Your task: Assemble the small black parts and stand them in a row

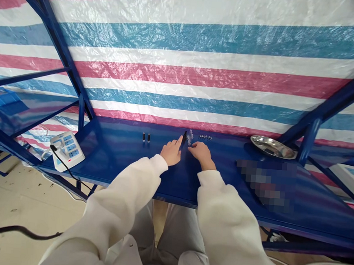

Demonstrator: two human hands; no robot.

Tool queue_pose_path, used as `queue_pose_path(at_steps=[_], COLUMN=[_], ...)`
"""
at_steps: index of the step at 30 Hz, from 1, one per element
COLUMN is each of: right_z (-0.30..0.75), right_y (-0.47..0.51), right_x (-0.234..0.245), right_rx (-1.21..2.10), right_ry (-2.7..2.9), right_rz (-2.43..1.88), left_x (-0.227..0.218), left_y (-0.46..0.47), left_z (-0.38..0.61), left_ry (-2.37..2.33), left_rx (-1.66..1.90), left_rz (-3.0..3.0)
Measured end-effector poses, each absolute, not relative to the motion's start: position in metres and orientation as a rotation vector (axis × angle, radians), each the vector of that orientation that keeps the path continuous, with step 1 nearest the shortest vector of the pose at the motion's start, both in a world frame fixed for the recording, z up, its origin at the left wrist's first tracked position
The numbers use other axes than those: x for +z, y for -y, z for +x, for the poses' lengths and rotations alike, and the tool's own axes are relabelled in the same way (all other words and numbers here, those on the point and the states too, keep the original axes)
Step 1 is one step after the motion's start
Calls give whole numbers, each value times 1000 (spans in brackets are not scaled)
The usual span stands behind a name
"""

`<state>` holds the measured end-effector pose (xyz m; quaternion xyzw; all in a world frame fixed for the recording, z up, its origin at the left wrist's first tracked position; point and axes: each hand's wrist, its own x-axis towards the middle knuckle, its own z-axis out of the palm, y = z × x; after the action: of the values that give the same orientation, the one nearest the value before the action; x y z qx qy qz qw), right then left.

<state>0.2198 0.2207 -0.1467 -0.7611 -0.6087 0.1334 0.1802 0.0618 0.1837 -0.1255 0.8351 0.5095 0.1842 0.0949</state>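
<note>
My left hand (171,152) rests on the blue table with its fingers stretched out, the tips beside a short line of small black pieces (185,135). Right of these runs a line of small clear pieces (190,137). At the near end of that line is my right hand (202,153), its fingers curled and the tips together; whatever they pinch is too small to make out. A row of small shiny metal pieces (205,137) lies just behind the right hand. Two small upright cylinders, black on top and pale below, stand to the left, one being the left cylinder (144,137).
A round metal dish (273,148) sits at the back right of the blue table (116,164), against a frame post. A white power strip (67,151) with a black cable lies at the left end. A pixelated dark item (265,184) lies front right. Striped sheeting hangs behind.
</note>
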Motion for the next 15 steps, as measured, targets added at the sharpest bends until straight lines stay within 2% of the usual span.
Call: queue_pose_path(at_steps=[4, 15], right_z=[215, 209], right_y=[-224, -227], right_x=[-163, -167], right_rx=[276, 229], right_ry=[1647, 1576], right_rz=[-2136, -2113], left_x=[-143, -148], left_y=[-199, -221], left_z=[79, 95], left_ry=[-1648, -1718], left_rx=[448, 584], left_rz=[2440, 2560])
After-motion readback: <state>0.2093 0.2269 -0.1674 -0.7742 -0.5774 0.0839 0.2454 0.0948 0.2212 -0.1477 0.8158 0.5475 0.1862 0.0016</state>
